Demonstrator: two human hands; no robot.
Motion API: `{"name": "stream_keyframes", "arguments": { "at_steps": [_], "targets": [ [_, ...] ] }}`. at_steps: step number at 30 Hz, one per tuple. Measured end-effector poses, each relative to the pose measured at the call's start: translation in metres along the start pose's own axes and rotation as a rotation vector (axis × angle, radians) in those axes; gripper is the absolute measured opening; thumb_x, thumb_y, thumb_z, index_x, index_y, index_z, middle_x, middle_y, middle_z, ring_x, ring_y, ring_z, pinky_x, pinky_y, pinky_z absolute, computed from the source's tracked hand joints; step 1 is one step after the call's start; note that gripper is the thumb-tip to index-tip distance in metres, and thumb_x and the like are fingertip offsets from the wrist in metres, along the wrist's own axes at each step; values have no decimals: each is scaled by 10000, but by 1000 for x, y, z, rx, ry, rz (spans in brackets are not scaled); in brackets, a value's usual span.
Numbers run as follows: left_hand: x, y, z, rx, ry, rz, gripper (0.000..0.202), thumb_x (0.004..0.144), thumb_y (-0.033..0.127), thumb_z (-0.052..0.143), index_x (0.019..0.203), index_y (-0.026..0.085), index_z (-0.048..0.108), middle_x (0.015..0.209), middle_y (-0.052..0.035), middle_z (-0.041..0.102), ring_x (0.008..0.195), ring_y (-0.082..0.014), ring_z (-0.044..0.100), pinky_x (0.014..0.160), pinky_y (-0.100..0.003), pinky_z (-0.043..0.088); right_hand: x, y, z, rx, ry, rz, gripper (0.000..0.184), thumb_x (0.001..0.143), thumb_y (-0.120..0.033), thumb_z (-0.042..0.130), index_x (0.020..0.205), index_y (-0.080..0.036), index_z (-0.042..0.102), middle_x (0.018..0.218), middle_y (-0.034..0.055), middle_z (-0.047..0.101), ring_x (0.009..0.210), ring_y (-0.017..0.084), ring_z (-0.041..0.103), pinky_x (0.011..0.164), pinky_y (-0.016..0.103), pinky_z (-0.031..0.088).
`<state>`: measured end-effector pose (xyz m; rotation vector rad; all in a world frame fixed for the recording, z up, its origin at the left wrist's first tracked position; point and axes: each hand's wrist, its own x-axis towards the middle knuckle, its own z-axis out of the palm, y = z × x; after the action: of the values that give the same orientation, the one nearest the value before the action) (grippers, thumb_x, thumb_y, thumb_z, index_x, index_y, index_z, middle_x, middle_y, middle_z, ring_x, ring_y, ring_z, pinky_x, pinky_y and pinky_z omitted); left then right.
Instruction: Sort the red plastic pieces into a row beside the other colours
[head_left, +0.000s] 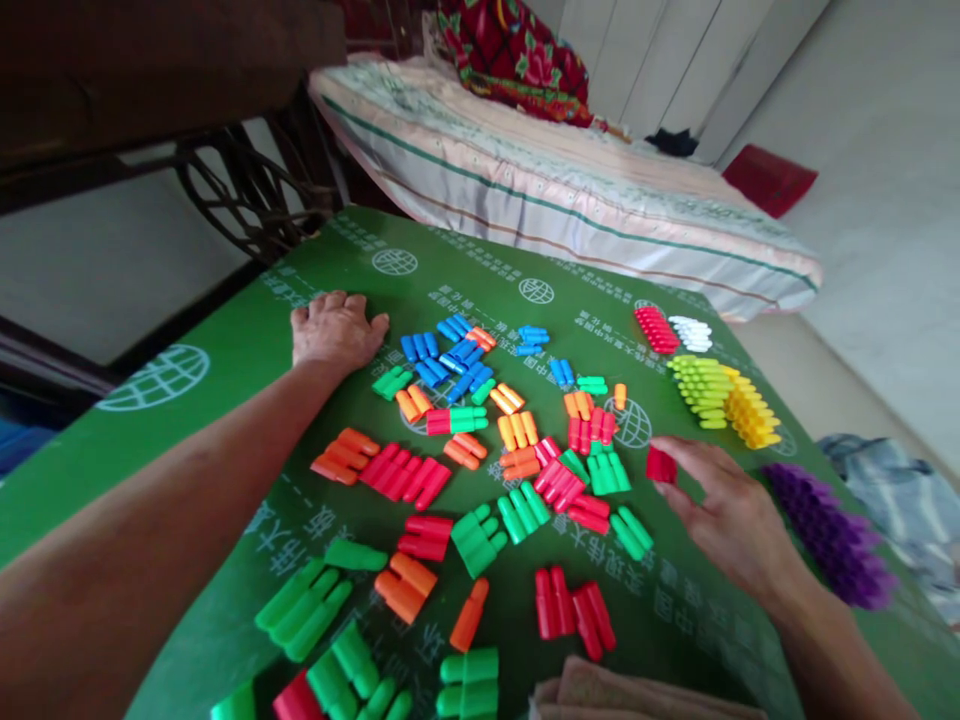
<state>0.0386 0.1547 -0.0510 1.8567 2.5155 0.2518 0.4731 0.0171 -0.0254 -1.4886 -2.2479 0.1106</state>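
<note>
My left hand lies flat on the green board, fingers spread, just left of a cluster of blue plastic pieces. My right hand pinches a small red piece between thumb and fingertips at the board's right side. Many loose plastic pieces in red, orange, green and blue are scattered between my hands. Beyond my right hand lie sorted rows: red, white, lime green, yellow and purple.
A bed with a striped mattress stands behind the board. A dark iron frame is at the back left. Folded cloth lies at the near edge. Crumpled fabric lies on the floor to the right.
</note>
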Motion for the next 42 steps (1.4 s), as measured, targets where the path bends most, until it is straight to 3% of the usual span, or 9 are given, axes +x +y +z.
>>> {"name": "stream_keyframes", "arguments": {
  "at_steps": [7, 10, 15, 19, 24, 29, 33, 38, 42],
  "targets": [
    [1, 0, -5, -25, -18, 33, 685, 892, 512, 278, 1307, 10, 494, 1405, -289, 439, 1321, -429, 374, 1058, -599, 307, -18, 51, 4, 49, -166, -89, 400, 844, -130, 445, 1152, -248, 670, 1209, 56, 690, 1162, 207, 621, 1032, 438, 491],
    [5, -1, -5, -15, -32, 26, 697, 886, 529, 270, 1306, 18, 491, 1413, -290, 431, 1317, -436, 380, 1054, -605, 317, -24, 49, 2, 13, -113, 32, 391, 836, -163, 457, 1159, -233, 665, 1258, 76, 661, 1160, 219, 624, 981, 420, 526],
    [11, -3, -4, 49, -65, -11, 742, 872, 556, 206, 1358, 51, 446, 1459, -264, 397, 1329, -421, 375, 1059, -597, 330, -22, 30, 9, -190, -53, 299, 346, 857, -419, 579, 1118, -213, 675, 1032, 99, 730, 859, 255, 703, 697, 376, 580],
    [14, -6, -4, 86, -68, -24, 770, 866, 565, 132, 1368, 70, 441, 1476, -247, 395, 1334, -403, 379, 1058, -583, 343, -11, 21, 17, -237, -109, 230, 236, 843, -266, 593, 1057, -254, 691, 996, 52, 735, 912, 223, 690, 777, 346, 567],
    [17, -10, -4, 75, -55, -24, 838, 844, 597, 62, 1373, 78, 452, 1493, -222, 394, 1360, -396, 357, 1070, -582, 330, -3, 28, 14, -99, -198, 102, 397, 799, -128, 567, 1161, -246, 680, 1284, 68, 652, 1169, 208, 620, 1003, 367, 501],
    [16, -10, -3, 61, -26, -6, 886, 816, 611, 37, 1379, 74, 460, 1496, -210, 402, 1369, -400, 346, 1069, -590, 324, -3, 22, 21, -219, -145, 226, 304, 819, -256, 621, 1114, -255, 695, 1110, 72, 707, 1017, 243, 678, 872, 379, 561],
    [16, -12, -2, 69, -35, -21, 904, 808, 612, 14, 1395, 74, 443, 1510, -194, 393, 1390, -383, 323, 1085, -581, 309, 0, 14, 26, -221, -121, 223, 284, 791, -176, 600, 1043, -253, 707, 974, 55, 717, 922, 237, 685, 777, 353, 571],
    [18, -16, 0, 78, -39, -15, 902, 811, 611, 14, 1392, 72, 444, 1513, -181, 395, 1394, -365, 325, 1102, -562, 297, 33, 36, 10, 68, -138, 286, 294, 770, -223, 620, 1047, -258, 711, 956, 28, 728, 836, 194, 694, 776, 342, 564],
    [19, -17, 3, 84, -32, -30, 863, 811, 580, 69, 1386, 60, 450, 1507, -180, 402, 1385, -363, 340, 1103, -556, 299, 104, 78, -9, 288, -58, 369, 357, 692, -272, 700, 1043, -218, 729, 995, 68, 752, 911, 242, 700, 842, 400, 548]
  ]
}}
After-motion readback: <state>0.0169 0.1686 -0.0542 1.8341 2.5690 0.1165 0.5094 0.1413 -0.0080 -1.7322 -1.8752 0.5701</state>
